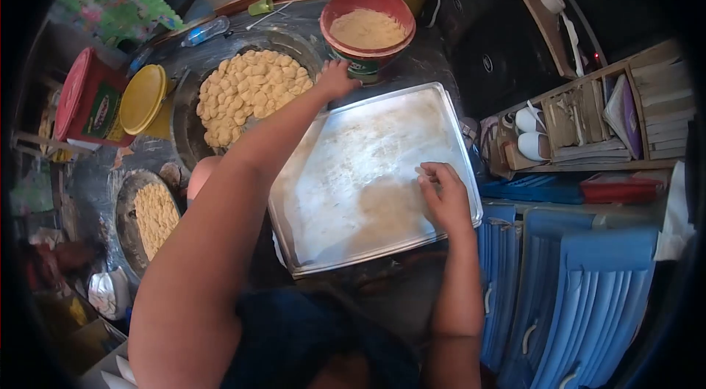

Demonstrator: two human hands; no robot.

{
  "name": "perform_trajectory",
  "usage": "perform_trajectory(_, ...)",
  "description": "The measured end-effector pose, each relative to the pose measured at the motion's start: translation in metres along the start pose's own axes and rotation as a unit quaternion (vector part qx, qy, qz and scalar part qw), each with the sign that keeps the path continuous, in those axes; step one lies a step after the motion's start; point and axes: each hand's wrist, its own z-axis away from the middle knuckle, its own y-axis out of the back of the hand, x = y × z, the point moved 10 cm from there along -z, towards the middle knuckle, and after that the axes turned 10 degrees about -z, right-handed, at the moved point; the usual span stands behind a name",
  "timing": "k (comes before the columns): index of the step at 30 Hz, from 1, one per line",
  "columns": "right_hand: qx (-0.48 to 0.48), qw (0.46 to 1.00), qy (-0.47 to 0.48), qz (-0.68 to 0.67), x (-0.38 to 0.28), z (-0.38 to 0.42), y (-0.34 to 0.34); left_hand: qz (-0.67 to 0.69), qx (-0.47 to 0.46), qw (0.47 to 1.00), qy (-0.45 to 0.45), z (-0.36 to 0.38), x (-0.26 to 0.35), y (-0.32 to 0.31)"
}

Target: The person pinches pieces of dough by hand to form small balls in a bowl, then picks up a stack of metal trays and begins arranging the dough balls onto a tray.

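Observation:
An empty metal baking tray lies in front of me, worn and stained, apparently stacked on another. My left hand reaches past its far left corner, fingers apart, beside the red bucket of pale crumbly powder. Over the tray's right part is my right hand, fingers loosely curled and apart, with nothing in them. Many pale dough balls fill a wide round metal basin left of the tray, partly hidden by my left forearm.
A smaller basin of small dough pieces sits at the lower left. Lidded yellow and red buckets stand at the left. Behind are a plastic bottle and green cup. Shelves and blue drawers border the right.

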Motion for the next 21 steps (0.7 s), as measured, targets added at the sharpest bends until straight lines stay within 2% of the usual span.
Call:
perform_trajectory(1, -0.002, 1.000, 0.007, 0.001, -0.001, -0.004, -0.001, -0.058, 0.020, 0.998, 0.010, -0.017, 0.003, -0.003)
perform_trajectory(2, 0.002, 1.000, 0.003, -0.001, 0.001, -0.007, 0.000, -0.060, 0.017, 0.998, 0.005, -0.037, 0.001, -0.011)
perform_trajectory(4, -0.038, 0.999, 0.023, 0.012, -0.001, -0.010, -0.007, -0.223, 0.064, 0.969, -0.079, -0.068, 0.012, -0.018)
perform_trajectory(5, -0.042, 0.999, 0.020, 0.018, -0.003, -0.011, -0.007, -0.231, 0.085, 0.964, -0.099, -0.078, 0.015, -0.020)
perform_trajectory(6, -0.041, 0.999, 0.016, 0.018, -0.002, -0.013, -0.006, -0.230, 0.081, 0.964, -0.101, -0.085, 0.018, -0.018)
perform_trajectory(8, -0.052, 0.998, -0.008, 0.024, 0.006, -0.014, -0.006, -0.247, -0.024, 0.966, -0.075, -0.099, 0.014, -0.032)
perform_trajectory(9, -0.052, 0.998, -0.014, 0.022, 0.008, -0.014, -0.005, -0.214, 0.015, 0.972, -0.096, -0.106, 0.016, -0.029)
perform_trajectory(13, -0.054, 0.998, -0.020, 0.018, 0.014, -0.015, -0.001, -0.172, 0.038, 0.976, -0.126, -0.115, 0.026, -0.038)
perform_trajectory(17, -0.046, 0.999, -0.022, 0.003, 0.012, -0.020, -0.004, -0.155, 0.032, 0.980, -0.123, -0.121, 0.028, -0.049)
perform_trajectory(18, -0.044, 0.999, -0.018, 0.003, 0.009, -0.022, -0.004, -0.159, 0.046, 0.974, -0.154, -0.118, 0.040, -0.050)
perform_trajectory(21, -0.041, 0.999, 0.001, 0.000, 0.002, -0.026, -0.009, -0.102, 0.037, 0.985, -0.136, -0.114, 0.068, -0.070)
